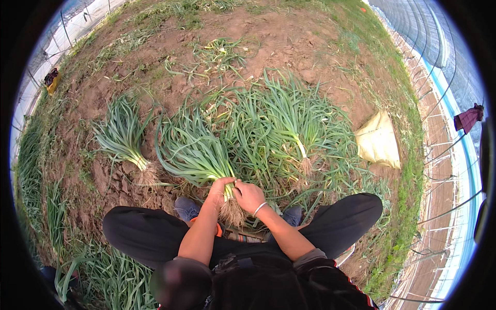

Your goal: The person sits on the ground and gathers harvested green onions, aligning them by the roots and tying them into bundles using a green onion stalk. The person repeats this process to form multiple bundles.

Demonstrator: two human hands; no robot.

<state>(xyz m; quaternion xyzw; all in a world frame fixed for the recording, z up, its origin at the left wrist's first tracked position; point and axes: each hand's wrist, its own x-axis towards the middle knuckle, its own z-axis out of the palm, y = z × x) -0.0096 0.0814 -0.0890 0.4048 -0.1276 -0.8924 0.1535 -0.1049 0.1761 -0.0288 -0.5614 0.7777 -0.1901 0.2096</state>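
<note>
In front of my lap, a bunch of leek-like green plants (205,157) points its leaves away from me, and its tangled pale roots (232,213) hang towards me. My left hand (220,190) wraps the pale stems from the left. From the right, my right hand (250,197) grips the same stems just above the roots, thumbs close together. A second bunch (126,135) rests on the soil to the left, roots towards me. Right of my hands, a smaller group of plants (297,143) lies on a wide heap of loose greens (252,135).
A pale yellow sack (378,139) lies to the right. Plastic sheeting over hoops (445,38) runs along the right edge, where a purple cloth (469,118) hangs. Scattered leaves (223,52) lie farther out on the soil. More green plants (112,275) are at lower left.
</note>
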